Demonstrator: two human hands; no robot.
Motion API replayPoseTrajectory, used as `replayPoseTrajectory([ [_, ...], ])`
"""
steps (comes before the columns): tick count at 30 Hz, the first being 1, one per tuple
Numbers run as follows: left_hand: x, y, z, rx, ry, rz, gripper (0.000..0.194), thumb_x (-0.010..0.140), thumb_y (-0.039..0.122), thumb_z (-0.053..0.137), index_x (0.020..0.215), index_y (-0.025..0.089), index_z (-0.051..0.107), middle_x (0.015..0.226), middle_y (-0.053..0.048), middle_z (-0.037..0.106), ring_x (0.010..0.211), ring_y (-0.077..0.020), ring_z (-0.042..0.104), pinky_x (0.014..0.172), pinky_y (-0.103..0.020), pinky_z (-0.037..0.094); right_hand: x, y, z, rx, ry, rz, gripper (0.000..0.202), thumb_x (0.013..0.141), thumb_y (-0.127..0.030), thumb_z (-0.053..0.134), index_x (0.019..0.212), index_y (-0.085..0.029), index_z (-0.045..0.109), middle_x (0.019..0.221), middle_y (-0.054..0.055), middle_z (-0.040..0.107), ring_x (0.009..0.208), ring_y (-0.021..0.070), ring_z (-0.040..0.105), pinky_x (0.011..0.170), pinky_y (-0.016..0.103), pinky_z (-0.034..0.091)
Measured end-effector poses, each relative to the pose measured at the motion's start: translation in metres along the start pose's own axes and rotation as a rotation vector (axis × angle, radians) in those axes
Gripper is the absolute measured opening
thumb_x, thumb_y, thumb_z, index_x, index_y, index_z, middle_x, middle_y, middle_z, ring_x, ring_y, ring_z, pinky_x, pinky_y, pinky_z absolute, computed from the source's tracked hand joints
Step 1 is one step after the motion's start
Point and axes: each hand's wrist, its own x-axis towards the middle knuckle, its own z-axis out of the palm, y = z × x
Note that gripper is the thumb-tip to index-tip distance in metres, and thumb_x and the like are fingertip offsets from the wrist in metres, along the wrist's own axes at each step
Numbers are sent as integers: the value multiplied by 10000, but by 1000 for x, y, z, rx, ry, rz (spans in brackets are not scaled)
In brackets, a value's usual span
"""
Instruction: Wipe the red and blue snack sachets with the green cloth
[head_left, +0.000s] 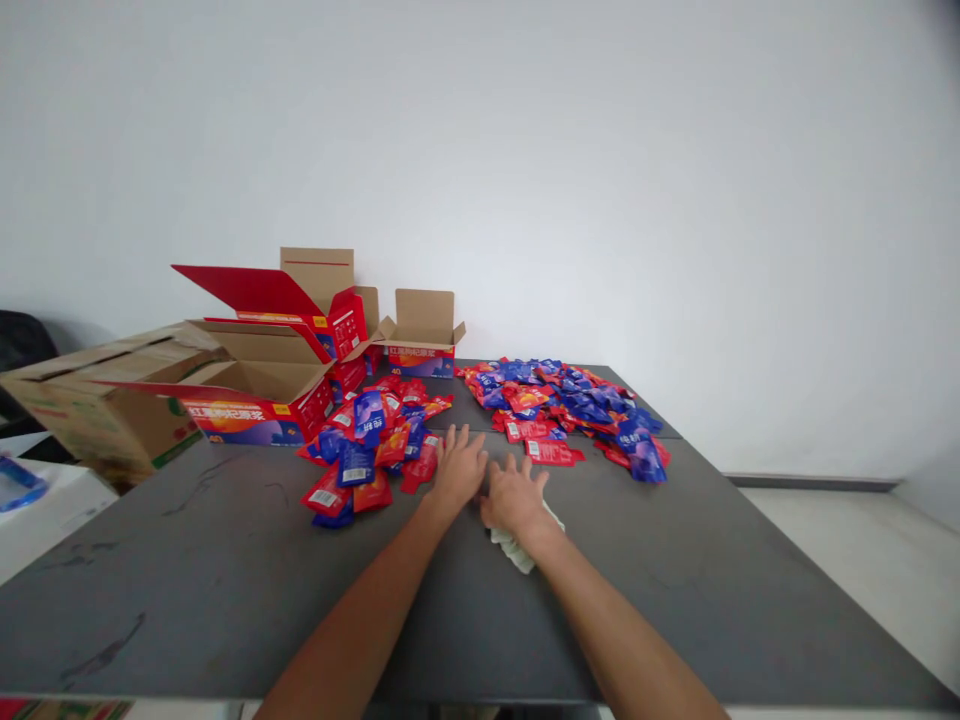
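Note:
Both hands are over the middle of the dark table (225, 580). My left hand (459, 467) has its fingers spread and holds nothing; it is beside the right edge of a pile of red and blue packets (369, 465). Close to its right, my right hand (514, 497) has its fingers apart, palm down. Under its wrist and palm lie pale, flat pieces (516, 550), partly hidden by the hand and forearm. Farther back on the right is a larger heap of red and blue packets (577, 400), with a red packet (551, 453) at its near edge.
Open printed red and blue boxes stand at the back left, one in front (247, 425) and one farther back (421, 360). Left of the table is a large brown carton (112, 420). A white wall (600, 180) rises behind the table.

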Motion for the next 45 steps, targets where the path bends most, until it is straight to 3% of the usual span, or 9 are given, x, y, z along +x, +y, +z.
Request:
replayPoseTrajectory([
  [3, -2, 22, 15, -74, -30, 56, 420, 923, 265, 476, 1314, 284, 629, 1516, -117, 477, 1475, -348, 288, 1172, -620, 212, -12, 20, 2, 64, -52, 63, 731, 745, -456, 711, 1415, -264, 493, 1418, 204, 467, 1283, 465, 424, 932, 709, 361],
  [7, 1, 46, 29, -121, -95, 127, 446, 949, 216, 417, 1348, 306, 593, 1503, -92, 494, 1459, -301, 329, 1180, -568, 232, -18, 42, 7, 150, -25, 124, 511, 822, -320, 620, 1324, -250, 550, 1279, 187, 525, 1148, 378, 551, 849, 546, 493],
  [13, 15, 78, 49, -90, -304, 288, 495, 978, 268, 346, 1450, 230, 490, 1560, -100, 425, 1467, -262, 304, 1205, -494, 202, -9, 80, 12, 137, 86, 226, 471, 816, -171, 555, 1286, -202, 537, 1258, 183, 517, 1129, 342, 562, 862, 483, 498],
  [18, 25, 90, 65, -83, -448, 309, 539, 953, 289, 379, 1490, 262, 426, 1584, -83, 393, 1477, -298, 279, 1202, -596, 103, -2, 102, 13, 152, 115, 287, 509, 809, -161, 557, 1315, -154, 496, 1259, 207, 522, 1153, 353, 554, 876, 466, 484],
  [23, 18, 84, 59, -9, -399, 322, 466, 921, 279, 422, 1367, 285, 554, 1429, -117, 554, 1354, -356, 411, 1140, -686, 106, 1, 104, 11, 164, 143, 276, 360, 832, -209, 548, 1185, -138, 560, 1199, 198, 563, 1117, 336, 574, 858, 430, 482],
  [28, -3, 73, 38, 72, -343, 332, 398, 892, 308, 475, 1236, 213, 649, 1261, -173, 639, 1252, -403, 469, 1104, -690, 147, 9, 103, 13, 194, 156, 241, 411, 769, -252, 632, 1165, -161, 574, 1192, 170, 574, 1101, 332, 581, 856, 406, 475],
  [34, -30, 53, 12, 127, -249, 266, 350, 937, 268, 402, 1088, 189, 708, 1154, -170, 682, 1145, -347, 536, 1049, -557, 287, 22, 89, 21, 212, 189, 167, 387, 768, -154, 581, 1154, -183, 575, 1146, 130, 597, 1040, 282, 608, 846, 364, 457],
  [40, -28, 37, 5, 116, -244, 139, 319, 929, 194, 396, 923, 184, 715, 1020, -131, 710, 1006, -288, 586, 873, -406, 403, 35, 67, 25, 218, 190, 73, 347, 762, -152, 585, 1106, -188, 595, 1115, 120, 619, 1005, 267, 609, 810, 334, 445],
  [45, -18, 21, 14, 50, -105, 0, 353, 937, 205, 426, 1220, 166, 633, 1227, -138, 659, 1189, -287, 524, 982, -403, 384, 36, 62, 27, 197, 214, -61, 366, 759, -151, 580, 1117, -218, 618, 1117, 99, 634, 1026, 264, 593, 820, 328, 440],
])
